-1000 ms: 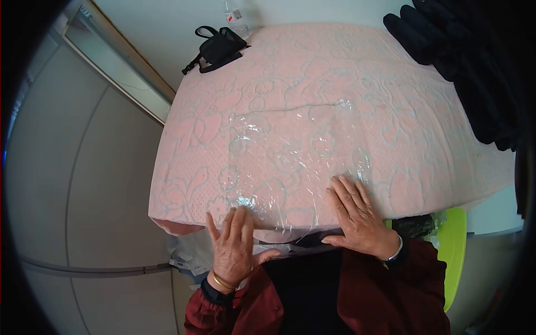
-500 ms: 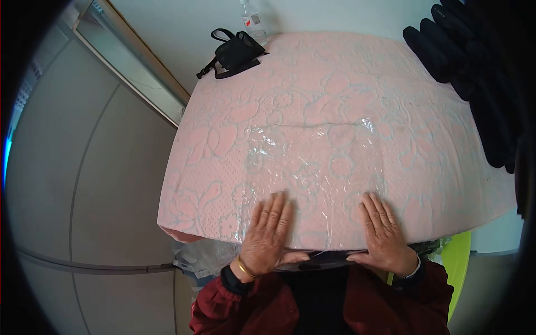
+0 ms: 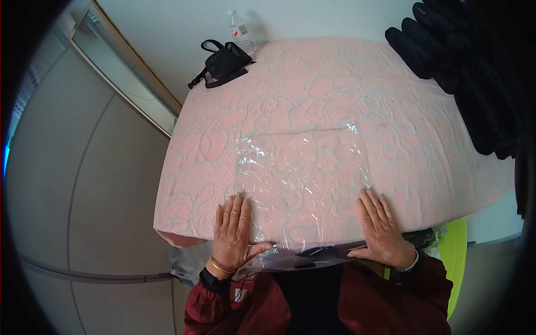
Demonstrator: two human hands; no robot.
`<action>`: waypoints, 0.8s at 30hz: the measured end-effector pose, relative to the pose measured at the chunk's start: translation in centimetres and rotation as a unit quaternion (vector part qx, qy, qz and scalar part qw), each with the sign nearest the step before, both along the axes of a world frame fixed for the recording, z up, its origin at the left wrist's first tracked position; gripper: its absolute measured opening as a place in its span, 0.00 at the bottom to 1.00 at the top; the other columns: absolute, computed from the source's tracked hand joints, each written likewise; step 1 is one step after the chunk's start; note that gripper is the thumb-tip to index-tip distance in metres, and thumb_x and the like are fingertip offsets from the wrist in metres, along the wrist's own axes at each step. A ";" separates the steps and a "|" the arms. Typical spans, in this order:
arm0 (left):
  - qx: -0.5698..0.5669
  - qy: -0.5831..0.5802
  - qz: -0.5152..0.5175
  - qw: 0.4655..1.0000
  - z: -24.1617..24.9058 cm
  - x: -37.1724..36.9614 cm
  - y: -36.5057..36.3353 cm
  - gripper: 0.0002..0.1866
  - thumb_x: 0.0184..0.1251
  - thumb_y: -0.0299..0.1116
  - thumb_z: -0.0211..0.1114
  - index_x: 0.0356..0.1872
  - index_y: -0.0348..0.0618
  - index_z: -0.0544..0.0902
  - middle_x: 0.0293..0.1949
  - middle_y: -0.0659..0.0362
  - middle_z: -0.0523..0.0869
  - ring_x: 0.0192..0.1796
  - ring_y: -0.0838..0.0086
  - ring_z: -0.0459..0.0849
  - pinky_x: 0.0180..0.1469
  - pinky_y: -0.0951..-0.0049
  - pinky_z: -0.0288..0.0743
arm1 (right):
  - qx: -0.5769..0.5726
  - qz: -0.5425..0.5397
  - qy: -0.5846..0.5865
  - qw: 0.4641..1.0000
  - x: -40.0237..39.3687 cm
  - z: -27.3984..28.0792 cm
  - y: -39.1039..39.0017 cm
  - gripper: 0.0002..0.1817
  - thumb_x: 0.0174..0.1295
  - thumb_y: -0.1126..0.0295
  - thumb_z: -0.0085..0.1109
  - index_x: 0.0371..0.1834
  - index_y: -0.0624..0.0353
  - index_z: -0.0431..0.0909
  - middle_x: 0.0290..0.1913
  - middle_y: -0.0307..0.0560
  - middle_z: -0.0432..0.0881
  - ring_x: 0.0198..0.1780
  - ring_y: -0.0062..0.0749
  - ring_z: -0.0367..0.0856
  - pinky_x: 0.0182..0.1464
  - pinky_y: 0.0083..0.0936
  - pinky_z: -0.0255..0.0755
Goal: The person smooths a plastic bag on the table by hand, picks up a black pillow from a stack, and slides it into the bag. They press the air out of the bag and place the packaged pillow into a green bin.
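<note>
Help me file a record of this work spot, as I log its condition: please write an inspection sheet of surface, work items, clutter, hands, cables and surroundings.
Surface: pink patterned cover, lightly wrinkled toward the right.
Work items: clear plastic sheet, creased and glossy, near the front edge; appears to run over it.
Clutter: black strapped bag and clear bottle at the far left; dark padded item at the far right.
Hands: left hand and right hand open, laid flat at the plastic's two sides, holding nothing.
Cables: nothing seen that is clearly a cable.
Surroundings: grey panels at left; bright green item below the right side, partly hidden.
</note>
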State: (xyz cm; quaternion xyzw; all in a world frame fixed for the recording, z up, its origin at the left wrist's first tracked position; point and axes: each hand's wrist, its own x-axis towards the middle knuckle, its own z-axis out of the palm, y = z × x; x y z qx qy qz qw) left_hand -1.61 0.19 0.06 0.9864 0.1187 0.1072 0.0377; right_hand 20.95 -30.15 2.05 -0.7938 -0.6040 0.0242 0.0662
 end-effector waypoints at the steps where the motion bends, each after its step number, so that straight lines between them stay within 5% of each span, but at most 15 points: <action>1: 0.015 0.002 0.005 1.000 -0.3 -0.6 -0.6 0.62 0.60 0.81 0.48 0.76 0.29 0.60 0.76 0.37 0.62 0.79 0.45 0.58 0.79 0.42 0.43 | 0.004 0.002 0.002 1.000 -0.5 -0.1 -0.5 0.63 0.50 0.34 0.66 0.74 0.79 0.54 0.78 0.72 0.53 0.82 0.59 0.47 0.82 0.53 0.37; 10: 0.013 -0.034 0.017 0.999 -2.5 -3.7 -3.6 0.58 0.62 0.78 0.52 0.75 0.31 0.61 0.75 0.40 0.64 0.79 0.46 0.59 0.78 0.39 0.42 | 0.087 -0.006 0.002 0.996 -3.0 -0.4 -1.6 0.54 0.57 0.38 0.64 0.72 0.76 0.61 0.77 0.67 0.58 0.81 0.59 0.51 0.80 0.57 0.41; 22: 0.055 0.049 0.066 0.995 0.3 -3.1 -3.6 0.56 0.61 0.70 0.61 0.76 0.32 0.60 0.77 0.42 0.61 0.81 0.47 0.56 0.79 0.38 0.42 | 0.106 0.013 -0.003 0.994 -3.0 -1.3 4.3 0.52 0.51 0.47 0.73 0.73 0.69 0.63 0.77 0.65 0.59 0.81 0.58 0.53 0.80 0.56 0.43; 24: 0.023 0.012 -0.017 1.000 2.0 -0.3 -5.9 0.55 0.59 0.69 0.62 0.76 0.32 0.61 0.78 0.42 0.61 0.81 0.50 0.57 0.79 0.41 0.44 | 0.097 0.015 -0.008 0.995 -3.1 -1.4 4.5 0.52 0.51 0.46 0.73 0.73 0.69 0.63 0.77 0.65 0.59 0.81 0.57 0.53 0.80 0.55 0.43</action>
